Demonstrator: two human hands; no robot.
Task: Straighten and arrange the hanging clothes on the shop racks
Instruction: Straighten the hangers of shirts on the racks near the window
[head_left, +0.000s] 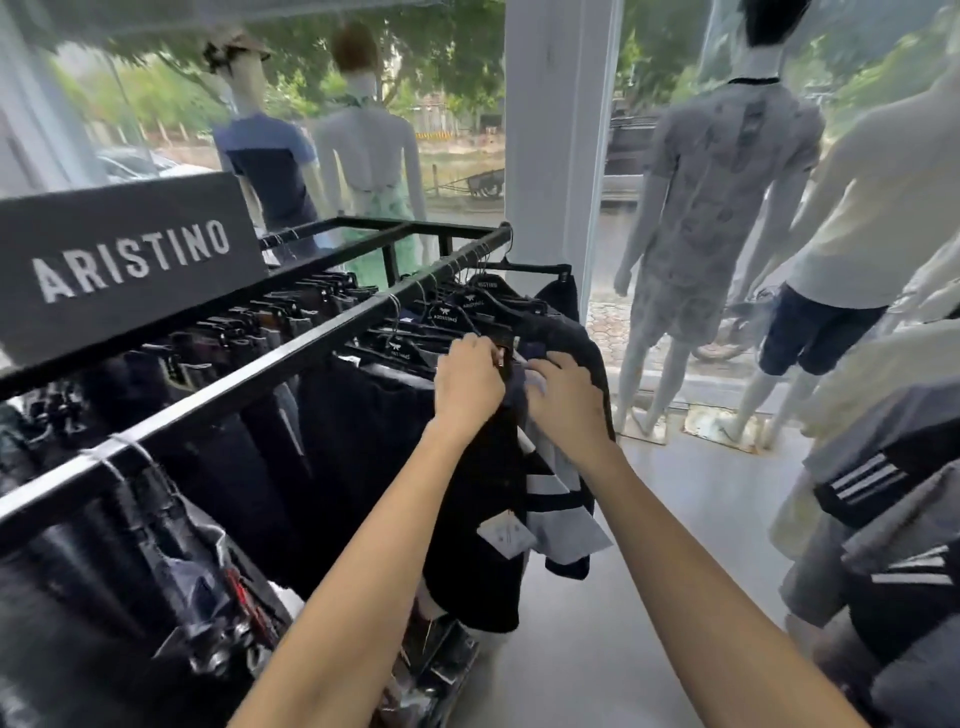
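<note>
We stand in a clothes shop on a smooth grey floor (675, 545). A white pillar (556, 130) splits the glass shopfront, and trees and a street show blurred behind it. White mannequins (722, 197) in shirts and shorts stand along the glass.

A black metal rack (291, 358) of square tube runs from the near left to the pillar, packed with dark trousers and shorts on black hangers (447, 314) with a small white logo. A matt black sign (130, 265) with white block letters reading ARISTINO sits on its left side.

Near the far end of the rack's front rail hangs the black garment (483, 519), soft and matt, with a white paper tag (506, 535) at its right edge. A navy piece with broad white bands (561, 514) hangs just beside it.

The left hand (470, 376) has its grip curled, pinching the black garment's top edge at the hanger. The right hand (563, 400) has its grip curled into the dark cloth of the same top edge, close beside the left.

At the right edge of view hang grey clothes with white stripes (872, 478).
</note>
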